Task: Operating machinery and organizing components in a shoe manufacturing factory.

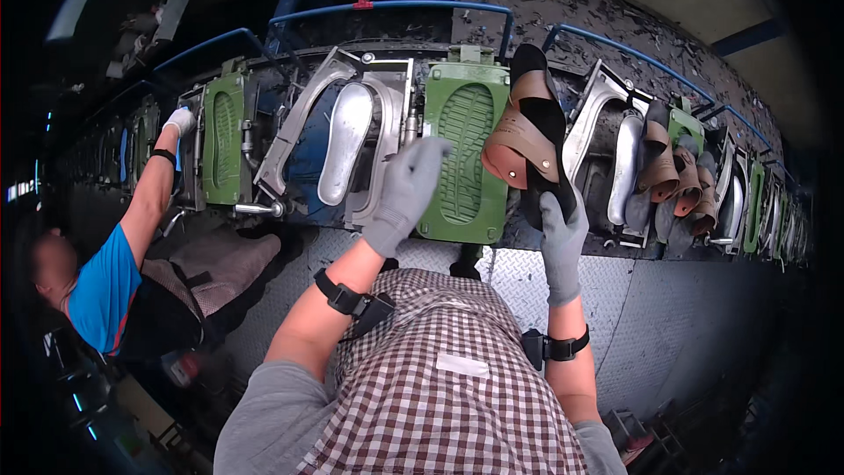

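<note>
In grey gloves, both of my hands are over a row of shoe moulds. My right hand (563, 242) grips the lower end of a sandal (527, 136) with a black sole and brown straps with round metal rivets. The sandal is held upright just right of a green mould plate (462, 202) with a sole-shaped tread cavity. My left hand (411, 185) is at that plate's left edge, fingers stretched toward the cavity, with nothing visible in them. Beside it, a shiny metal last (345, 142) sits between the arms of an opened metal mould frame (294, 123).
Several brown-strapped sandals (659, 178) stand at the right beside another metal last (625, 167). Blue rails (396, 4) run behind the moulds. At the left, a co-worker in a blue shirt (110, 286) reaches toward another green mould plate (223, 136). Patterned metal flooring (615, 290) lies below.
</note>
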Action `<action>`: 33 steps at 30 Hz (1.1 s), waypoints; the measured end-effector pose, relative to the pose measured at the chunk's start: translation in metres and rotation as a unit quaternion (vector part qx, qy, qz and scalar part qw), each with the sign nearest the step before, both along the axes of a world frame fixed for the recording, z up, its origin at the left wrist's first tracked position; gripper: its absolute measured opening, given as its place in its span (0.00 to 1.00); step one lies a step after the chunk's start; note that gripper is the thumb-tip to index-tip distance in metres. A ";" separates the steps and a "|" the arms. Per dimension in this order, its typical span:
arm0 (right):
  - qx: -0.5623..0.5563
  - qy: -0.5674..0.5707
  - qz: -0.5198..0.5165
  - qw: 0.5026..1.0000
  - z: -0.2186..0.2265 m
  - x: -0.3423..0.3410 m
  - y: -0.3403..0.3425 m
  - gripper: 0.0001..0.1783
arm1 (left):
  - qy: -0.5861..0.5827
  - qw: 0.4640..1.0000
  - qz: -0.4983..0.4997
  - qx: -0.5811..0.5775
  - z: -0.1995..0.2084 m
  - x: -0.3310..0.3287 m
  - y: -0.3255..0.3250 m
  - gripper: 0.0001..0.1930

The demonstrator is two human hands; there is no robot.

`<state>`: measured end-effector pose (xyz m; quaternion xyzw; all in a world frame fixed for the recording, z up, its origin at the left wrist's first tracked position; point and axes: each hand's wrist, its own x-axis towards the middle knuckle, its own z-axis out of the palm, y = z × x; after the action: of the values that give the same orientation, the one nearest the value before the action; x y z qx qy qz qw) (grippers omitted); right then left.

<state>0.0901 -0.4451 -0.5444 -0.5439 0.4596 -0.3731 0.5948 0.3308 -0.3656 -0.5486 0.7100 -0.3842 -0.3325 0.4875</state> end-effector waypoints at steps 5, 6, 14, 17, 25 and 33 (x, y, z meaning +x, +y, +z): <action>0.046 -0.062 0.073 0.994 0.003 0.092 0.017 0.28 | -0.260 0.920 0.233 0.179 -0.045 0.131 0.021 0.31; 0.054 -0.089 0.081 0.991 0.005 0.113 0.021 0.28 | -0.260 0.921 0.232 0.176 -0.049 0.146 0.018 0.32; -0.106 0.043 0.024 0.993 -0.012 0.235 0.035 0.23 | 0.475 0.880 0.008 0.014 -0.104 0.206 0.050 0.24; -0.290 0.290 0.052 0.911 -0.012 0.270 0.048 0.22 | 0.406 0.912 0.047 -0.017 -0.105 0.192 0.079 0.26; -0.325 0.328 0.420 0.781 -0.036 0.262 0.177 0.19 | 0.674 0.704 0.221 0.046 -0.043 0.134 0.174 0.35; -0.047 0.287 0.307 0.906 -0.029 0.269 0.113 0.21 | 0.337 0.932 0.127 0.048 -0.061 0.185 0.140 0.46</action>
<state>0.3590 -0.3318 -0.5735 -0.7688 0.4026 -0.0212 0.4964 0.5163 -0.2255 -0.6095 0.6218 -0.0876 -0.5055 0.5917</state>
